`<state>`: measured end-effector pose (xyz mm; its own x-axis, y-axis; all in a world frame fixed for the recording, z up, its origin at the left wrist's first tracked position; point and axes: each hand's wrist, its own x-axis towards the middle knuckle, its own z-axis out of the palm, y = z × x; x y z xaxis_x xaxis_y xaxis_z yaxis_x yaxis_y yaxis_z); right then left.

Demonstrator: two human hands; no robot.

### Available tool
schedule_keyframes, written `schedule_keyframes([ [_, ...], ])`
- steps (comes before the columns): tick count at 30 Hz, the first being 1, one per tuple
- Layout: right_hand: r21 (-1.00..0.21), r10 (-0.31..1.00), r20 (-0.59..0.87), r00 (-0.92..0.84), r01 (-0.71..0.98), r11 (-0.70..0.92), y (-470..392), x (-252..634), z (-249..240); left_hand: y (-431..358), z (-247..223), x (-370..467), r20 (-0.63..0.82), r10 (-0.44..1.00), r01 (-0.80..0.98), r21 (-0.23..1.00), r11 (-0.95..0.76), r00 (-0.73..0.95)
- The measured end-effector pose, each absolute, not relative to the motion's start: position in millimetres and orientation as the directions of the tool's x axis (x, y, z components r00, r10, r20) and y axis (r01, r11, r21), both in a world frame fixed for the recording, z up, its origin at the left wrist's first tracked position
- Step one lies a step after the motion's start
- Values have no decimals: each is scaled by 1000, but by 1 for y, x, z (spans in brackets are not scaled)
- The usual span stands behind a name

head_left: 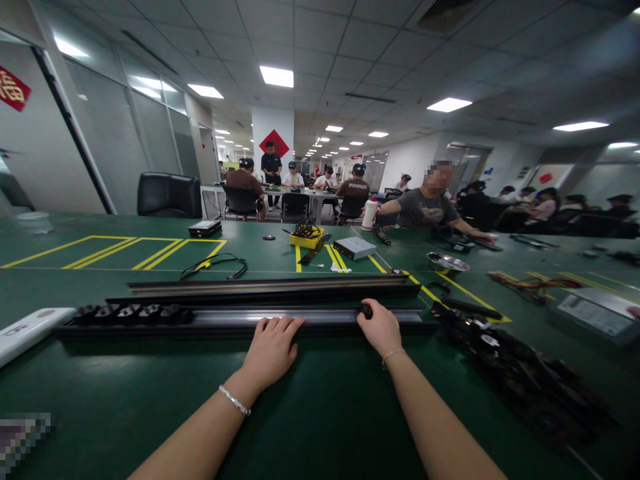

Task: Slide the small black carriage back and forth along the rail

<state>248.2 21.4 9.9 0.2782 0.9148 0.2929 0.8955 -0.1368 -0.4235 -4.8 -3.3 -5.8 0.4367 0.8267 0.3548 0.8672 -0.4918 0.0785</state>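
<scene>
A long black track with a shiny inner strip lies across the green table in front of me. Several black round-faced modules sit side by side at its left end. My left hand lies palm down over the track's near edge, fingers stretched across it and thumb apart. Near the right end, my right hand pinches a small black module at the track, its underside hidden by the fingers. Behind lies a second long black track, parallel to the first.
A heap of black parts lies at right, near a metal bowl and a grey metal box. A white case stands left. Farther back are cables and a silver box. A person sits across the table.
</scene>
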Motion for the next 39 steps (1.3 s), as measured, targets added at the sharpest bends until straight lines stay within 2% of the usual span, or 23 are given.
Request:
schedule_keyframes([
  [22, -393, 897, 340, 283, 909, -138, 23, 249, 4, -3, -8, -5, 384, 814, 866, 70, -496, 435],
  [39, -415, 911, 283, 300, 895, -165, 22, 248, 8, -4, -6, -5, 367, 823, 866, 85, -493, 433],
])
